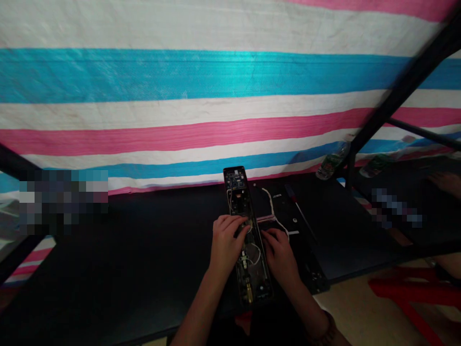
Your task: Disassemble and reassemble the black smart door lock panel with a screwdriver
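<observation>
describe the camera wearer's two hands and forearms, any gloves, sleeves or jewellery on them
The left hand is ungloved, and its forearm shows no sleeve, band or marking. The right hand is also ungloved, with no sleeve in view; a narrow dark band, perhaps a bracelet, circles that arm near the picture's bottom edge. Its material is too dim to tell.

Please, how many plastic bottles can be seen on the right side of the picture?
2. One bottle is just left of the slanted dark post; the second bottle is just right of it. Others may be hidden by the pixelated patch there.
</observation>
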A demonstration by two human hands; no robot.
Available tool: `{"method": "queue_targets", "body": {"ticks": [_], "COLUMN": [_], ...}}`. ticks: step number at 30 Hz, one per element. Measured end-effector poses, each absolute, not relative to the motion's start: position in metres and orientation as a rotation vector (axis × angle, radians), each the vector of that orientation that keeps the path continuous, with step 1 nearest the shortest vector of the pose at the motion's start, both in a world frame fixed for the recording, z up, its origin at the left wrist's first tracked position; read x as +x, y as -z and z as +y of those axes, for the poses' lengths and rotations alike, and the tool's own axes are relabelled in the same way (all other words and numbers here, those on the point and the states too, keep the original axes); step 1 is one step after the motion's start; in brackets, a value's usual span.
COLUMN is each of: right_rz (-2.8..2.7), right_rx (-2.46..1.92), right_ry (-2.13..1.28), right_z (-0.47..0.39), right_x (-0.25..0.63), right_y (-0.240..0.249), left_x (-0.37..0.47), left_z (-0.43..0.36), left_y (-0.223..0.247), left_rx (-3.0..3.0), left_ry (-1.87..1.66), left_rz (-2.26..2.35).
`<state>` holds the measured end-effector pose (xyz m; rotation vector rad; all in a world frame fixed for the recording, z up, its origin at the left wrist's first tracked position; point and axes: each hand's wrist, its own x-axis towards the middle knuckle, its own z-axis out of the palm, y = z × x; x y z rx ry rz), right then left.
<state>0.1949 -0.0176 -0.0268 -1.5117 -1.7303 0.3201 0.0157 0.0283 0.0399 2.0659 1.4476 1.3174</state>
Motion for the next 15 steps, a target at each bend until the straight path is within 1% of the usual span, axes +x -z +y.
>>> {"method": "queue_targets", "body": {"ticks": [10,15], "right_rz": [-1.745,-1.647], "right_rx": [-1.525,-1.518], "right_ry": [-0.301,-0.282], "right_z": [-0.0156,-0.0164], "right_x": [0.1937,0.1934], "right_y": [0.0252,0.0257], "left_x": [0.0109,0.0134], "left_z": [0.0291,0.0267], "left_y": [-0.0421,-0.0364], "left_rx": [2.166,2.051], "left_ry": [-1.252,-1.312], "left_rz": [1.503,1.585]}}
